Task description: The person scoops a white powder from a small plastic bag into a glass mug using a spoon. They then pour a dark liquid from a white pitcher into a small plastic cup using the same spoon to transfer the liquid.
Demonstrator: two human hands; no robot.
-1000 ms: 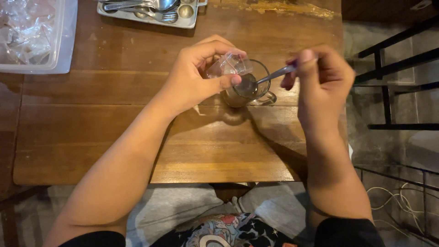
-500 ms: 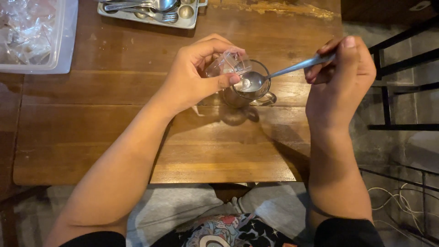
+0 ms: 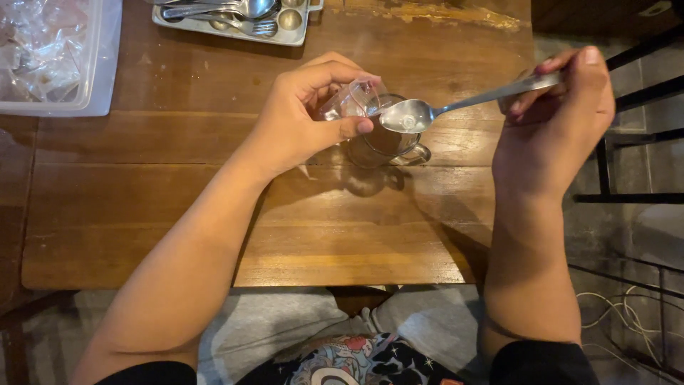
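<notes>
My left hand [image 3: 303, 117] holds a small clear plastic cup [image 3: 350, 100], tilted on its side, just above a small metal pitcher with a handle [image 3: 388, 146] on the wooden table [image 3: 142, 207]. My right hand [image 3: 559, 117] grips the handle of a metal spoon [image 3: 427, 113]. The spoon's bowl is level at the mouth of the clear cup, above the pitcher, and carries a little clear liquid.
A metal tray [image 3: 235, 27] with spoons, forks and small cups lies at the table's far edge. A clear plastic bin [image 3: 53, 53] full of crumpled clear wrappers sits at the far left. Black metal railings [image 3: 627, 142] and loose cables [image 3: 634, 314] are to the right.
The spoon has come up out of the pitcher and now sits level at the clear cup's mouth. My right hand has drawn back to the right along the handle.
</notes>
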